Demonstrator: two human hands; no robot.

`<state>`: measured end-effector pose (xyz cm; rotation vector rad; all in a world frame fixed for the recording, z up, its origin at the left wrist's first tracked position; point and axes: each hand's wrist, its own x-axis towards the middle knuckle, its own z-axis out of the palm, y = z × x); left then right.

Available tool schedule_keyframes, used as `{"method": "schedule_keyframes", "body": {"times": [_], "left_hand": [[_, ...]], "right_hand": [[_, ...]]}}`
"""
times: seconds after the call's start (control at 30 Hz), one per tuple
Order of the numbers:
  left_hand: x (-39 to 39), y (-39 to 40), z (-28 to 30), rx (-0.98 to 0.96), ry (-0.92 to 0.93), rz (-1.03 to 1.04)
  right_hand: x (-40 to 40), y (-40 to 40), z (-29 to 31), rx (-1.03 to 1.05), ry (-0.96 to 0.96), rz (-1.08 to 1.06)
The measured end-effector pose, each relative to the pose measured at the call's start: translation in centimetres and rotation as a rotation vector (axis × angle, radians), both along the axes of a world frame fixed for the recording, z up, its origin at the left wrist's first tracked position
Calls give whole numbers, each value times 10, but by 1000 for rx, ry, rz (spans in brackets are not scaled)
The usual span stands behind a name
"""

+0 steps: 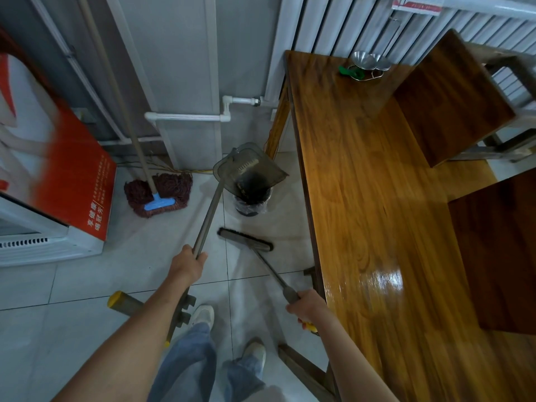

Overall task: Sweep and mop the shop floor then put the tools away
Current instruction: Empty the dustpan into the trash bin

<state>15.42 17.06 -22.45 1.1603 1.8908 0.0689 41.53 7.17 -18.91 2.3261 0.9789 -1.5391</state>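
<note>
My left hand (188, 264) grips the long grey handle of a translucent grey dustpan (249, 169), which is tilted over a small black-lined trash bin (251, 203). My right hand (309, 304) holds the handle of a broom, whose dark brush head (246, 239) rests on the tiled floor just in front of the bin. A dark red string mop (158, 194) with a blue clamp and a pale pole leans against the wall at the left.
A long glossy wooden table (362, 198) runs along the right, with a metal scale and a green item at its far end. A red and white cabinet (58, 184) stands at the left. White pipes and a radiator line the wall.
</note>
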Motion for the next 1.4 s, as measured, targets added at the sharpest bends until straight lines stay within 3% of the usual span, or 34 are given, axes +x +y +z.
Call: {"method": "schedule_keyframes", "body": {"times": [0.77,1.4], "left_hand": [[-5,-5,2,124,222,-148],[7,0,2,52,97,-45]], "right_hand": [[1,2,-5,-14,-11,-13],[3,-2,-14,4,-19,7]]}}
